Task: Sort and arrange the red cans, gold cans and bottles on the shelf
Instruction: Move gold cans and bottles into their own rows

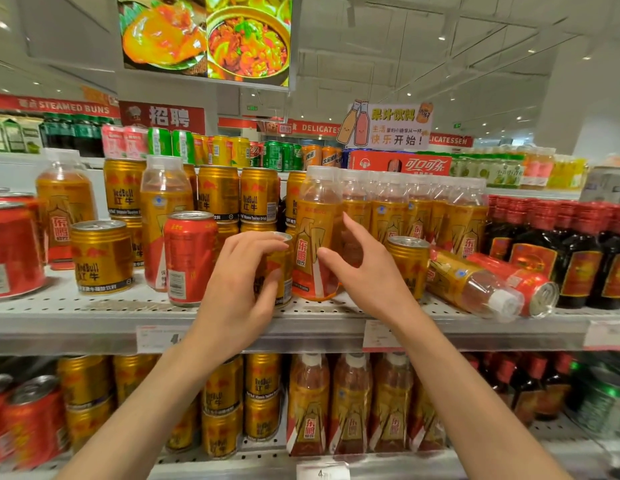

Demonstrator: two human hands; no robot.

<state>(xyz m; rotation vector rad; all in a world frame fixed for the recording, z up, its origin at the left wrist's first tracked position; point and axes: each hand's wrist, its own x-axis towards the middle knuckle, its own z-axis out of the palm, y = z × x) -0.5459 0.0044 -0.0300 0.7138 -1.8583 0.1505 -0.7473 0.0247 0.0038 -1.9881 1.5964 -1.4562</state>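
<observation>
Head view: left hand (pixel 239 282) grips gold can (pixel 279 268); right hand (pixel 364 268) spread beside bottle (pixel 313 237)

1. A short gold metal can (pixel 101 256) stands at the front left of the white perforated shelf (pixel 93 308).
2. A tall red metal can (pixel 189 256) stands just right of it.
3. A plastic bottle with a gold label (pixel 313 233) stands right of centre, before a row of like bottles (pixel 416 209).
4. A tipped plastic bottle (pixel 473 284) lies further right, beside dark glass bottles (pixel 571 251).
</observation>
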